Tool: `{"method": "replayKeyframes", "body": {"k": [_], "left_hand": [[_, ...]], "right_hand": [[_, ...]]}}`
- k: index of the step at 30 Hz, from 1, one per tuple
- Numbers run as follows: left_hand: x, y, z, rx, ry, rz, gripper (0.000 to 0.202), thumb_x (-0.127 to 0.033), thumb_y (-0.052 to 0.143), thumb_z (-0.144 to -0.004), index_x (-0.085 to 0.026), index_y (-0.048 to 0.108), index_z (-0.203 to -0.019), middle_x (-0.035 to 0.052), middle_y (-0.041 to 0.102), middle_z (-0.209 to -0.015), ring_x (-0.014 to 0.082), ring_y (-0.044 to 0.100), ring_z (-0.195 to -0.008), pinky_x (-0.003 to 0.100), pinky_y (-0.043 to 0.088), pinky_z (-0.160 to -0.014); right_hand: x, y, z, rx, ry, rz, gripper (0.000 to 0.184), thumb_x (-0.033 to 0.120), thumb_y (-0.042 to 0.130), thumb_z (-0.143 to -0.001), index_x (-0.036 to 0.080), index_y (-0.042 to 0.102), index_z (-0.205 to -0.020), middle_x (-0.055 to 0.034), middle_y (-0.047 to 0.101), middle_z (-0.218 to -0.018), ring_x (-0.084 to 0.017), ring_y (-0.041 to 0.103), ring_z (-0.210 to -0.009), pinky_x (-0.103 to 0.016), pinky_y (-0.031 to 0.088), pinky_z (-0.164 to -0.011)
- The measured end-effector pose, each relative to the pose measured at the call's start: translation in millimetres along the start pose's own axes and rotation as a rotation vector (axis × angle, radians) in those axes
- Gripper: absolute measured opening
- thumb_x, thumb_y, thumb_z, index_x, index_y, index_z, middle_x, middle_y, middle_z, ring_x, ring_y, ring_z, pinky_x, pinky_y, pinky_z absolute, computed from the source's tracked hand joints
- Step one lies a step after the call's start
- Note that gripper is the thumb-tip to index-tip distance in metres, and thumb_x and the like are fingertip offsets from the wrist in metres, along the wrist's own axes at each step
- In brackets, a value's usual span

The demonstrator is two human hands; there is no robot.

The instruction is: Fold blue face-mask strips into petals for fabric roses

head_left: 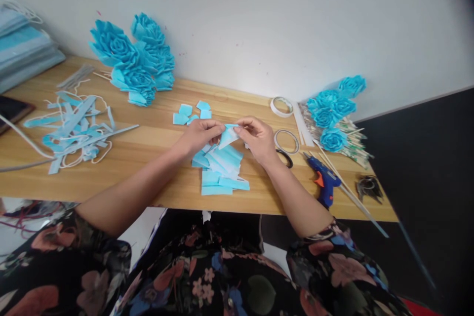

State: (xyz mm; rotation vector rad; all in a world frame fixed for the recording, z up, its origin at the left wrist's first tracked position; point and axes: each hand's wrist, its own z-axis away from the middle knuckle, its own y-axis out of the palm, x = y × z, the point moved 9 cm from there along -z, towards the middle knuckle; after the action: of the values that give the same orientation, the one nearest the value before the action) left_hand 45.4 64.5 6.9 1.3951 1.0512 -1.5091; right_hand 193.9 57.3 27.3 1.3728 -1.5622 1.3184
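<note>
Floral garment (222, 286) — left fingers (214, 132), right fingers (243, 134) pinching blue cloth (228, 136) — any glue gun (326, 177) lettering unclear.

the left hand (202, 134) and right hand (257, 139) cover parts of the blue piece (228, 136); the right arm (298, 192) partly hides a black ring (286, 159). the left edge cuts off a cloth stack (27, 52). the dark clump (369, 188) is too unclear to name.

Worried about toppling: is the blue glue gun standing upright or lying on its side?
On its side: the glue gun lies on the table, its handle and orange trigger showing in profile.
</note>
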Motion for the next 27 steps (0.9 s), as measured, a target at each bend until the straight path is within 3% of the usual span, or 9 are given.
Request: {"method": "replayKeyframes", "body": {"k": [8, 13, 27], "left_hand": [[10, -4.2, -5, -0.008, 0.015, 0.107, 0.032, -0.041, 0.065, -0.077, -0.016, 0.059, -0.057, -0.0017, 0.053, -0.051, 0.0086, 0.046, -0.051, 0.024, 0.035, -0.053], [5, -4.6, -3, -0.013, 0.028, 0.092, 0.031, -0.039, 0.065, -0.078, -0.016, 0.059, -0.057, -0.0017, 0.053, -0.051, 0.0086, 0.046, -0.052, 0.024, 0.035, -0.054], [-2, -4.1, -1, 0.002, 0.054, -0.051, 0.045, -0.051, 0.062, -0.082, -0.017, 0.053, -0.054, -0.0019, 0.050, -0.051, 0.0086, 0.044, -0.051, 0.024, 0.033, -0.054]], "right_hand": [[18, 3, 0, 0.037, -0.175, 0.167, 0.014, 0.020, 0.062, -0.082, 0.027, 0.073, -0.088, -0.0010, 0.070, -0.090, -0.017, 0.062, -0.084, -0.034, 0.050, -0.079], [29, 6, 1, 0.047, -0.286, 0.271, 0.021, 0.013, 0.059, -0.082, 0.028, 0.073, -0.084, -0.0013, 0.070, -0.089, -0.018, 0.063, -0.087, -0.037, 0.049, -0.085], [30, 8, 3, 0.053, -0.350, 0.321, 0.021, 0.012, 0.058, -0.083, 0.027, 0.073, -0.085, -0.0021, 0.069, -0.088, -0.018, 0.063, -0.085, -0.036, 0.049, -0.082]]}}
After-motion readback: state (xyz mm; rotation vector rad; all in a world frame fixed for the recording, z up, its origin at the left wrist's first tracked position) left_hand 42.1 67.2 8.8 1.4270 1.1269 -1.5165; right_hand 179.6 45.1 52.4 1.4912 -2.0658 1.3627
